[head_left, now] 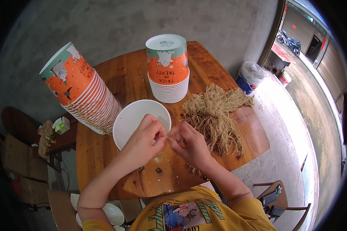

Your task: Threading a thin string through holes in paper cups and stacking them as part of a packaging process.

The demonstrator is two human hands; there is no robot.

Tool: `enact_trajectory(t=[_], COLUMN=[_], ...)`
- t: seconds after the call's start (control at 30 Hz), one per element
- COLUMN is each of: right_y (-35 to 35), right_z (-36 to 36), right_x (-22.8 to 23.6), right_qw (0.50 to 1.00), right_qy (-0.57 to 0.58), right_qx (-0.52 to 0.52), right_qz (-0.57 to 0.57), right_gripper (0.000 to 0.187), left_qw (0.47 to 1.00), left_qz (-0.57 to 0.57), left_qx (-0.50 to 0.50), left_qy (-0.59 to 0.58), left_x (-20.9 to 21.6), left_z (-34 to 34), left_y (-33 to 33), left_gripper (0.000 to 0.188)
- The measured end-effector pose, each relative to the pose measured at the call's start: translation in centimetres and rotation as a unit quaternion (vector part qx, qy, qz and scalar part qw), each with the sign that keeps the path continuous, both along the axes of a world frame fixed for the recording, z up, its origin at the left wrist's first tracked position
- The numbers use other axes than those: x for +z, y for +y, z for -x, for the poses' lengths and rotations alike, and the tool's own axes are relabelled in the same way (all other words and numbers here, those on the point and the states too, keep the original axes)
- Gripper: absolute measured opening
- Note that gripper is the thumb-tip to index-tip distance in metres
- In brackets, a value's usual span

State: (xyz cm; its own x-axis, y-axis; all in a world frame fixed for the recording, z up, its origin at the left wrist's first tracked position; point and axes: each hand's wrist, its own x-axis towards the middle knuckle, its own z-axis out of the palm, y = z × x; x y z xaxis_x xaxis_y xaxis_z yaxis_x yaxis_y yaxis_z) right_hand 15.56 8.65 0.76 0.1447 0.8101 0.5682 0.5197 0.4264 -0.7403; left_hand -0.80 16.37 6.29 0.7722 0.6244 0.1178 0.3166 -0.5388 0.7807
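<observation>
My left hand (145,139) and my right hand (189,143) meet over the near right rim of a white paper bucket (128,122). The fingertips of both are pinched together on a thin tan string, of which only a little shows. The bucket's open mouth faces up, and its inside is white. To the right of my hands lies a big heap of tan strings (216,115) with loose ends. Beyond the bucket stands an upside-down stack of orange and green printed paper buckets (167,67). A taller, similar stack (79,86) rises on the left, with tan strings along its rims.
Everything rests on a brown wooden table (112,161), with small white specks near its front edge. A blue bin (246,81) with a plastic liner stands past the far right corner. Wooden chairs (275,196) are at the lower right. White buckets (113,213) sit below the table's front left.
</observation>
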Motion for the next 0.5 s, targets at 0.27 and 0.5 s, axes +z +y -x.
enact_trajectory(t=[0.27, 0.5], right_y=[0.1, -0.2], right_z=[0.1, 0.6], right_x=[-0.7, -0.6], right_qw=[1.000, 1.000], right_qy=[-0.003, -0.027], right_qx=[0.015, -0.004], right_qz=[-0.003, -0.006], right_gripper=[0.016, 0.016], left_qw=[0.995, 0.995], left_qz=[-0.104, -0.082], left_qx=[0.005, 0.047], left_qy=[0.001, 0.029], left_x=[-0.1, -0.4], left_z=[0.1, 0.5], left_y=[-0.4, -1.1], left_gripper=[0.009, 0.011])
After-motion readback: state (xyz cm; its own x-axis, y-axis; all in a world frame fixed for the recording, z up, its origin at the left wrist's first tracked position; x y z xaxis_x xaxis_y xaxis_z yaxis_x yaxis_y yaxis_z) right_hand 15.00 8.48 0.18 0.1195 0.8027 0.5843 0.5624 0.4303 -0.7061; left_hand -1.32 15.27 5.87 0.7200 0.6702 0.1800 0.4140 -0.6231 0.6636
